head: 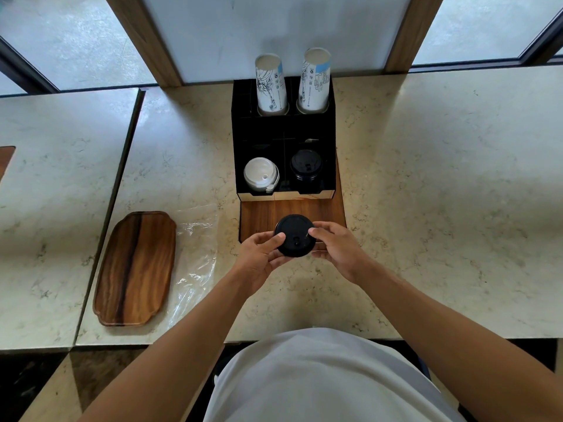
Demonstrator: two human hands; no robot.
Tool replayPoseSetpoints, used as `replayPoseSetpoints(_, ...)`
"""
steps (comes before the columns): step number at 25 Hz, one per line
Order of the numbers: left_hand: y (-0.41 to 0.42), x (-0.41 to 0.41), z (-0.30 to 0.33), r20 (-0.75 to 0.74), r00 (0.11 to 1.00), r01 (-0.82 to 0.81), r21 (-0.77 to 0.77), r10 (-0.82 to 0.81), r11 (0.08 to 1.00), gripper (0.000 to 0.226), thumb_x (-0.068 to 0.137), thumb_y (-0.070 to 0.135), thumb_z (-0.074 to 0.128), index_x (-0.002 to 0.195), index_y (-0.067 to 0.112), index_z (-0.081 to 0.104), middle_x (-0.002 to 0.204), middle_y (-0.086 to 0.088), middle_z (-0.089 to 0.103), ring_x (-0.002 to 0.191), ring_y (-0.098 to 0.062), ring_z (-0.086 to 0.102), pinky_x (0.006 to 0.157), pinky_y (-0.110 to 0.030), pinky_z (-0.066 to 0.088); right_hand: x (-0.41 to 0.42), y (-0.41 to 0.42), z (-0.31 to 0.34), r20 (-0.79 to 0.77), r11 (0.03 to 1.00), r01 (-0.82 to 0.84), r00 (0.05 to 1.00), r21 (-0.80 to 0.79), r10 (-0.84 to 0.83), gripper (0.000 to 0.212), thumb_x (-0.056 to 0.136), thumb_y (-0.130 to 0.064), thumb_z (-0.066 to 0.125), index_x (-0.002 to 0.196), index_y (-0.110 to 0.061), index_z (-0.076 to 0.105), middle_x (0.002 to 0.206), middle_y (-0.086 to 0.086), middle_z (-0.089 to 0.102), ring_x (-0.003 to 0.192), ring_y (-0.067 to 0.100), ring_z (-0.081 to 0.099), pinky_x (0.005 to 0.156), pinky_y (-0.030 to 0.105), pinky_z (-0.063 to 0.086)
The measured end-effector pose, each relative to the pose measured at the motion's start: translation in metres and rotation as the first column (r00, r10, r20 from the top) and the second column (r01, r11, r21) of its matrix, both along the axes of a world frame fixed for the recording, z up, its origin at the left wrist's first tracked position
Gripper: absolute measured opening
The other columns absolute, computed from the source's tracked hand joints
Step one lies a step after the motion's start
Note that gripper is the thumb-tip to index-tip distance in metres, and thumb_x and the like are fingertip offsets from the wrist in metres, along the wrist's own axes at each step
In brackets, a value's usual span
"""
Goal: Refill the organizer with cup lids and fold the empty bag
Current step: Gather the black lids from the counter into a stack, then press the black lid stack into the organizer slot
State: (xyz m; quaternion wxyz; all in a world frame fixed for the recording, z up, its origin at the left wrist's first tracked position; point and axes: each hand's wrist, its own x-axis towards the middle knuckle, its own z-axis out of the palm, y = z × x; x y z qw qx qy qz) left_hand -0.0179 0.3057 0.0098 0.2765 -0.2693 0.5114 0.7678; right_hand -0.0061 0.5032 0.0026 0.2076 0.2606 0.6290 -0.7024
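- Black cup lid [294, 235] (could be a short stack, can't tell) held in the air in front of the organizer, over the near edge of the wooden base board [265, 213].
- Left hand [258, 259] grips the lid's left rim: thumb on top, fingers curled underneath.
- Right hand [336, 244] pinches the right rim, thumb tip on the top edge, fingers curled below.
- Black organizer [283, 129] stands upright on the board, just beyond the hands, back against the window post.
- Front-left compartment: stack of white lids [260, 173]. Front-right compartment: stack of black lids [306, 164].
- Back row: two stacks of printed paper cups [271, 83], upside down, one per compartment, tilted slightly.
- Middle row of compartments is dark; contents can't be made out.
- Clear plastic bag [196, 263] lies flat and crumpled on the table left of the hands, apart from the lid.
- Wooden tray [135, 268] lies just left of the bag, the bag's edge touching or slightly under it.
- Marble-look table [426, 178] carries all of it; a seam to a second table slab runs on the left.
- Person's white shirt [320, 376] fills the bottom centre.
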Motion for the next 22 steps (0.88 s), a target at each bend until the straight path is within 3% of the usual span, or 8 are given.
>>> replayPoseSetpoints(5, 0.008, -0.014, -0.003, -0.016, 1.0, 0.01, -0.09, -0.011, 0.996, 0.032, 0.097, 0.013, 0.068, 0.124, 0.001, 0.055, 0.118, -0.023, 0.069, 0.095, -0.033, 0.077, 0.074, -0.036, 0.064, -0.011, 0.003, 0.002, -0.048, 0.991, 0.018, 0.999, 0.133, -0.011, 0.027, 0.095, -0.026, 0.071, 0.119, -0.014, 0.068, 0.109, 0.007, 0.075, 0.1, 0.026, 0.074, 0.086, 0.036, 0.062)
replayPoseSetpoints(12, 0.02, -0.057, 0.001, -0.088, 0.992, 0.063, -0.31, -0.094, 0.949, 0.029, 0.097, 0.016, 0.069, 0.122, 0.002, 0.068, 0.108, -0.017, 0.076, 0.098, -0.031, 0.076, 0.079, -0.034, 0.064, -0.048, 0.013, 0.013, -0.096, 0.96, 0.072, 0.994, 0.27, -0.048, 0.031, 0.096, -0.027, 0.071, 0.122, -0.01, 0.069, 0.109, 0.008, 0.075, 0.092, 0.019, 0.075, 0.085, 0.039, 0.064)
replayPoseSetpoints(18, 0.035, -0.099, 0.009, -0.225, 0.961, 0.028, -0.502, -0.162, 0.864, 0.019, 0.091, 0.024, 0.077, 0.106, 0.012, 0.078, 0.084, 0.005, 0.08, 0.082, -0.01, 0.077, 0.07, -0.021, 0.061, -0.084, 0.021, 0.027, -0.223, 0.869, 0.148, 0.974, 0.472, -0.044, 0.028, 0.095, -0.036, 0.072, 0.112, -0.014, 0.07, 0.107, 0.006, 0.077, 0.085, 0.016, 0.077, 0.077, 0.037, 0.066)
replayPoseSetpoints(22, 0.056, -0.134, 0.019, -0.266, 0.947, -0.007, -0.578, -0.18, 0.816, 0.003, 0.09, 0.03, 0.078, 0.088, 0.03, 0.075, 0.07, 0.027, 0.073, 0.075, 0.0, 0.075, 0.068, -0.017, 0.06, -0.116, 0.022, 0.036, -0.29, 0.797, 0.231, 0.954, 0.558, -0.073, 0.032, 0.098, -0.037, 0.067, 0.117, -0.011, 0.072, 0.113, 0.006, 0.076, 0.095, 0.022, 0.076, 0.087, 0.042, 0.063)
